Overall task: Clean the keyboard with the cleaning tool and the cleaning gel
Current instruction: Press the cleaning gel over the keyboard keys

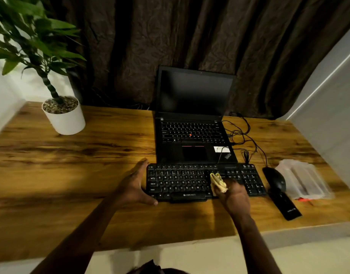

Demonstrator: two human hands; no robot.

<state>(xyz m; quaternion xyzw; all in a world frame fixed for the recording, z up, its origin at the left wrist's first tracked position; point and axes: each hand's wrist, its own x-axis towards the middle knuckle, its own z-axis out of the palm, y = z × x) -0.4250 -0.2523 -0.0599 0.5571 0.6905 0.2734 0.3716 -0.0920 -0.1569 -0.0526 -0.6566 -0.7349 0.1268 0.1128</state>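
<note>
A wood-grain tabletop (81, 155) with dark streaks fills the middle, warmly lit at its centre and shadowed toward 8 o'clock. Behind it, from 11 to 1 o'clock, hangs a dark brown, crumpled curtain (130, 46). A white wall (2, 89) shows at 9 o'clock — a grey wall (332, 115) with a pale strip (326, 76) stands at 3 o'clock. Pale cream floor (170, 256) lies at 6 o'clock.

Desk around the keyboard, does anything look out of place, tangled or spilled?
Only the black cables stand out: they lie in a loose tangle right of the laptop, and one crosses its palm rest. The keyboard sits square; nothing looks spilled.
</note>
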